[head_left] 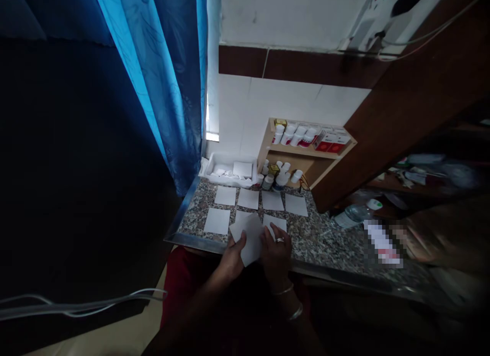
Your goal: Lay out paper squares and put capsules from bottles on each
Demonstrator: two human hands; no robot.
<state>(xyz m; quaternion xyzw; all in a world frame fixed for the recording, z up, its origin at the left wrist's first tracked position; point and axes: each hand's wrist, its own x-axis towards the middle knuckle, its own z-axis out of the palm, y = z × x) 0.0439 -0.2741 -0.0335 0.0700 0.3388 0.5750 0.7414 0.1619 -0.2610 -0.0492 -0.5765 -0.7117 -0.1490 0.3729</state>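
Observation:
A small batch of white paper squares point(248, 241) is tilted above the counter's front edge. My left hand point(233, 258) grips its left side, thumb on top. On the right side, my right hand point(276, 246) has its fingers bent against the edge of the papers; a ring and bangles show on that hand and wrist. Just behind lie single paper squares in two rows on the speckled counter point(199, 198), among them a front left square point(217, 221) and a back right square point(296, 205). The held batch and my right hand partly cover the other front squares.
A white plastic tray point(210, 177) with paper pieces stands at the back left. Beside it is a wooden rack point(294, 153) of white bottles and red-and-white boxes. A clear bottle point(354, 215) lies at the right. A blue curtain point(164, 91) hangs at the left.

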